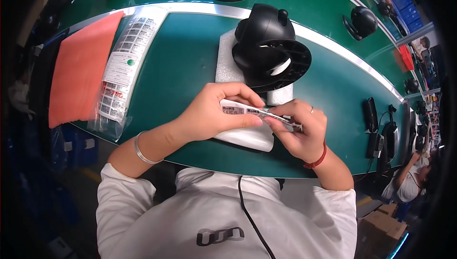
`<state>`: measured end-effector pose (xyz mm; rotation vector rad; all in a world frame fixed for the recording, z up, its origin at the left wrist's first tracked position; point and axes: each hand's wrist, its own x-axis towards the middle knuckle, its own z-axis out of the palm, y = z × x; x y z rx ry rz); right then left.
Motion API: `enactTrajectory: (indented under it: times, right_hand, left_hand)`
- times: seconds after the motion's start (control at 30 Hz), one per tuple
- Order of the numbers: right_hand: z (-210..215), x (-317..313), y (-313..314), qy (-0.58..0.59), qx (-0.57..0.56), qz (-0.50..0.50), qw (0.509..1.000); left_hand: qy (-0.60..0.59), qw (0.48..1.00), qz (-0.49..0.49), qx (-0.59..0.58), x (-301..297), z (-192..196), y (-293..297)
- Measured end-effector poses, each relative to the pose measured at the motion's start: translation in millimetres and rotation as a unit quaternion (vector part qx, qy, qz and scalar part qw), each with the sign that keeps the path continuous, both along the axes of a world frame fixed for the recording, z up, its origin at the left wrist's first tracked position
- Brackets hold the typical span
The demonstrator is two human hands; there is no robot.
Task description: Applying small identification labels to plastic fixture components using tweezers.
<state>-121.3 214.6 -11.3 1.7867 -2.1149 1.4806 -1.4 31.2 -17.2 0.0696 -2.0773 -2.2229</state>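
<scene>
My left hand (228, 111) holds a white glossy label sheet (245, 137) by its upper part, thumb in front and fingers behind. Printed silver labels (233, 110) show between the thumb and fingers, and the lower part of the sheet curls down toward the table's front edge. My right hand (302, 128) is pinched closed at the sheet's right edge. A narrow, light strip (288, 122) runs under its fingers; its exact kind cannot be made out. Just beyond both hands, a black rounded device with a wide round base (266, 44) lies on white foam (227, 63).
An orange foam sheet (83, 68) and a clear bag of label sheets (128, 59) lie at the left of the green table (185, 59). Similar black devices (363, 21) stand on the far green surface. Black devices with a cable (381, 135) lie at the right. Another person (407, 178) sits beyond.
</scene>
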Motion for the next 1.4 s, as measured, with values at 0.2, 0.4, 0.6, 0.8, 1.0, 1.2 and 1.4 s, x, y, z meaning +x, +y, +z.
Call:
enactTrajectory:
  times: [0.2, 0.4, 0.6, 0.8, 1.0, 1.2, 1.4]
  right_hand:
    - [6.5, -22.0, 14.3, 0.033, -0.033, 0.017, 0.999]
    - [27.6, -51.0, 32.9, -0.129, -0.053, -0.246, 0.959]
    - [33.9, -57.2, 38.6, -0.272, -0.061, -0.082, 0.957]
    - [35.5, -37.1, 48.3, -0.115, -0.110, -0.049, 0.986]
    - [44.2, -21.8, 40.1, -0.032, -0.078, 0.033, 0.996]
    - [38.3, -6.4, 21.0, 0.015, -0.008, 0.059, 0.998]
    - [30.3, -7.8, 19.7, 0.030, -0.017, 0.065, 0.997]
  left_hand:
    - [-0.065, 0.997, 0.027, -0.029, 3.5, 2.6, -2.5]
    - [0.028, 0.992, 0.032, -0.118, 0.1, -3.0, -0.5]
    - [0.054, 0.979, 0.065, -0.188, 3.7, 0.8, 1.5]
    - [0.083, 0.978, 0.071, -0.176, 1.3, -1.4, -0.5]
    - [0.076, 0.984, 0.071, -0.146, -0.1, -4.4, 1.9]
    - [0.052, 0.987, 0.063, -0.141, 2.6, -5.0, 4.2]
    - [0.088, 0.978, 0.053, -0.183, 1.6, -7.1, 4.7]
